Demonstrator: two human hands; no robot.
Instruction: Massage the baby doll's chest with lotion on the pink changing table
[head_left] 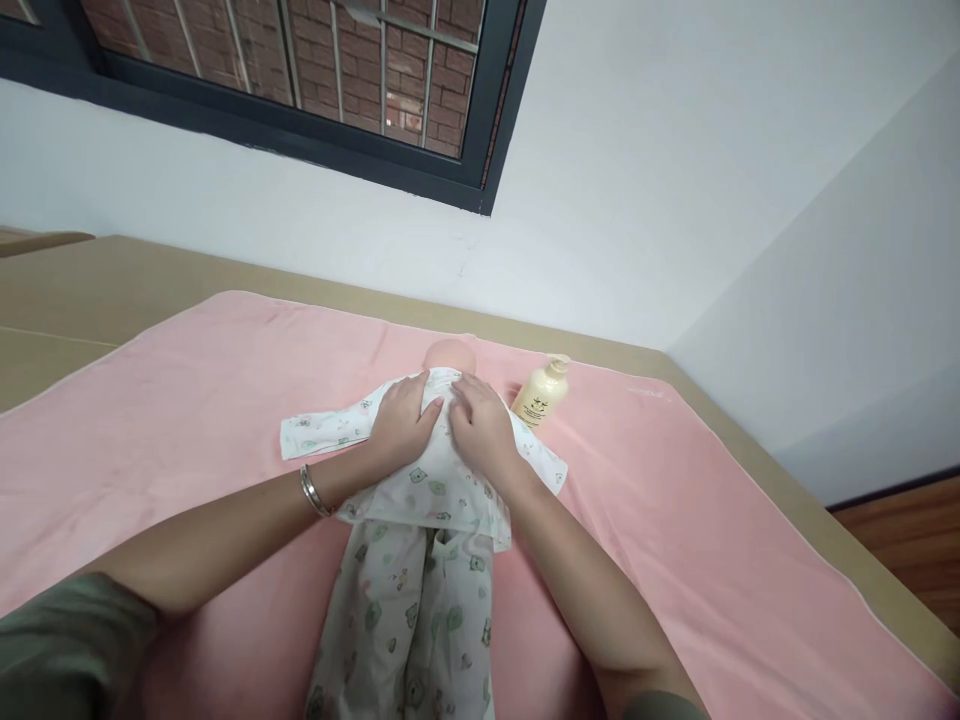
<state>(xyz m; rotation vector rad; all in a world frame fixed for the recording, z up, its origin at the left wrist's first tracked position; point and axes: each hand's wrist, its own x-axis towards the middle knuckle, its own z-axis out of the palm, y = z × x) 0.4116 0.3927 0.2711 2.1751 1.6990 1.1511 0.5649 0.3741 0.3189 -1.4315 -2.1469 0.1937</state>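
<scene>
A baby doll in a white, printed long-sleeved top (431, 490) and matching trousers (405, 620) lies stretched out in front of me. Its smooth round head (450, 354) points away; whether it lies face up or face down I cannot tell. My left hand (403, 420) rests flat on the left side of the upper body, fingers extended. On the right side lies my right hand (484, 425), open, its fingertips near the neckline. Both thumbs point inward, apart from each other. A cream pump bottle (540, 392) stands or leans just beyond the right sleeve.
A pink blanket (660, 500) is spread beneath the doll over a tan surface (142, 280). White wall (600, 200) rises behind it, with a dark-framed barred window (300, 110) at upper left. Brown wood (915, 540) shows at the right edge.
</scene>
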